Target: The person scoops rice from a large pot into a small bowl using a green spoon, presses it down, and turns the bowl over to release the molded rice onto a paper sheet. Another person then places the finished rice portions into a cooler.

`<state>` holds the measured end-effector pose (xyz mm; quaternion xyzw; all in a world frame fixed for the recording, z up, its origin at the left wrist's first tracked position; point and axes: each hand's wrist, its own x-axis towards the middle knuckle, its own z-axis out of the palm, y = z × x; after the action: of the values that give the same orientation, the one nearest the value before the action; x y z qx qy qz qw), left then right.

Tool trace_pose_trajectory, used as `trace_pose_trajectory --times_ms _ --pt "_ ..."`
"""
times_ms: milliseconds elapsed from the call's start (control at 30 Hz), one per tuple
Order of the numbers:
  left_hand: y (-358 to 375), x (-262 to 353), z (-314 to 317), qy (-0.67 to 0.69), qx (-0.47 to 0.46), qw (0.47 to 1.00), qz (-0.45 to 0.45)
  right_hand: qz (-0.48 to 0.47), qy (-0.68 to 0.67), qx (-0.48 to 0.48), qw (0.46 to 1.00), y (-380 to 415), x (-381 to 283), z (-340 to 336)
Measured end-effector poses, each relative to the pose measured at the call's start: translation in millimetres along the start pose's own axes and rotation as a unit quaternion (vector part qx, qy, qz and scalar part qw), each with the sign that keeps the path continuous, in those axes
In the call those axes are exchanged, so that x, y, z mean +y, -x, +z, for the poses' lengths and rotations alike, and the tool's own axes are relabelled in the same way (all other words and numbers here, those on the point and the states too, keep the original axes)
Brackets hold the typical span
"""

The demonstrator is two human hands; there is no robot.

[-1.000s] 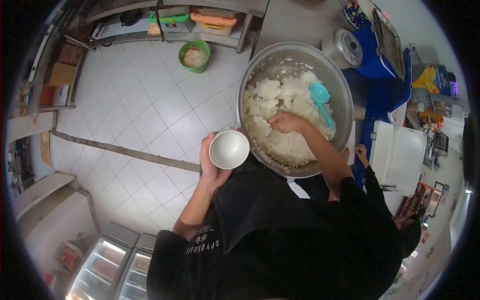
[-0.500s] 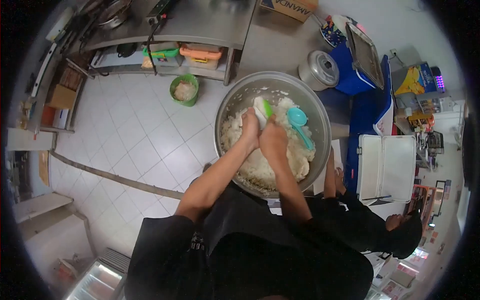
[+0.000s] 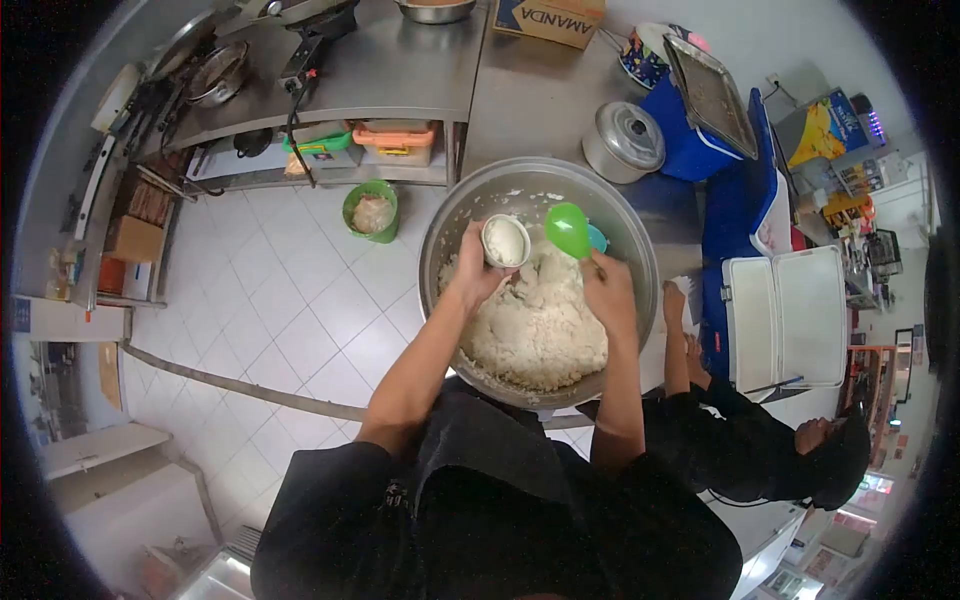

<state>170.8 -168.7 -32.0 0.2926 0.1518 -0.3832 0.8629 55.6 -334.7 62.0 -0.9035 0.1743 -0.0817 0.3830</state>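
Note:
My left hand (image 3: 474, 270) is wrapped around a small white cup (image 3: 506, 242), packed with white rice that mounds at its mouth. My right hand (image 3: 610, 292) grips a green rice scoop (image 3: 568, 230) by its handle, with the rounded head up and to the right of the cup. Both hands are over a large metal pot (image 3: 640, 200) holding a big heap of white rice (image 3: 540, 330). Behind the green scoop a turquoise ladle (image 3: 597, 238) shows only in part; the rest of it is hidden by the scoop and my right hand.
A green bucket (image 3: 381, 232) stands on the tiled floor to the left. Beyond the pot are a lidded metal pot (image 3: 622, 150) and a blue cooler (image 3: 690, 135). On the right, a co-worker (image 3: 750, 440) in black works beside an open white cooler box (image 3: 755, 310).
My hands have moved apart: the scoop has lifted off the cup to the right. The cup now faces up toward me, showing its rounded rice. My view has shifted slightly.

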Motion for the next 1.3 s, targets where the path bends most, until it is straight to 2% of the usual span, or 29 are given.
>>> trace_pose_trajectory --times_ms 33,67,100,167,200,267,367,433,500,567,633,667,733,767,833,967,1100,1233,1267,1300 --pt "-0.6 -3.8 -1.5 0.04 -0.002 0.999 0.006 0.111 -0.109 -0.04 0.987 3.3 3.7 -3.9" --pt "-2.9 -10.8 -0.4 0.039 -0.002 0.999 0.006 0.153 -0.149 -0.064 0.975 8.2 7.1 -0.2" --pt "-1.3 -18.7 6.9 0.05 0.015 0.998 0.026 0.155 -0.15 -0.062 0.974 15.6 9.8 10.0" --pt "5.3 -28.9 17.6 0.057 0.031 0.997 0.04 0.058 -0.142 0.004 0.988 31.5 8.3 38.7" --pt "9.9 -30.1 22.6 0.043 0.017 0.998 0.038 0.059 -0.142 0.008 0.988 35.9 2.9 48.2" --pt "10.3 -37.2 18.7 0.028 0.006 0.999 0.034 -0.015 0.063 -0.049 0.997 46.0 -6.4 64.7" --pt "-1.2 -42.5 -0.4 0.01 -0.015 0.999 0.04 0.047 0.1 -0.07 0.991 50.9 -24.5 72.1" --pt "5.6 -35.7 -6.0 -0.071 -0.001 0.997 0.017 0.029 0.079 -0.089 0.992 50.0 -13.8 76.8" --pt "21.3 -22.2 -2.5 -0.045 -0.002 0.999 0.014 0.004 0.06 -0.11 0.992 39.9 -6.8 60.8" --pt "42.4 -2.5 8.2 -0.023 0.002 1.0 0.012 -0.02 -0.043 -0.238 0.97 32.8 -9.0 22.6" --pt "54.8 17.9 17.3 -0.009 -0.01 0.999 0.051 -0.106 -0.055 -0.119 0.986 46.6 -2.9 7.2" --pt "48.3 24.7 4.6 0.004 -0.066 0.997 0.05 -0.11 -0.054 -0.118 0.985 56.1 -4.3 0.4" --pt "71.6 40.9 12.8 0.056 -0.104 0.992 0.036 0.04 0.001 -0.044 0.998 74.8 -14.5 -10.2" --pt "83.7 45.2 13.6 0.105 -0.138 0.985 0.016 0.042 -0.001 -0.042 0.998 79.7 -9.2 -3.8" --pt "99.1 46.7 6.6 0.115 -0.136 0.984 -0.02 0.094 0.089 -0.045 0.991 94.4 3.6 12.3" --pt "128.4 38.0 -2.1 0.098 -0.143 0.984 -0.039 0.166 0.063 -0.001 0.984 130.6 -6.7 16.8" --pt "161.8 16.3 13.5 0.154 -0.055 0.984 -0.067 0.219 -0.01 0.043 0.975 176.1 7.3 9.1" --pt "172.5 -5.0 -3.5 0.118 -0.055 0.988 -0.082 0.207 -0.113 0.116 0.965 217.5 47.2 -4.2" --pt "174.1 -10.0 -2.9 0.125 -0.041 0.987 -0.097 0.133 -0.04 0.174 0.975 230.4 76.4 0.3" --pt "176.5 -16.1 1.3 0.132 -0.026 0.985 -0.109 0.134 -0.043 0.178 0.974 238.9 83.9 -6.1"
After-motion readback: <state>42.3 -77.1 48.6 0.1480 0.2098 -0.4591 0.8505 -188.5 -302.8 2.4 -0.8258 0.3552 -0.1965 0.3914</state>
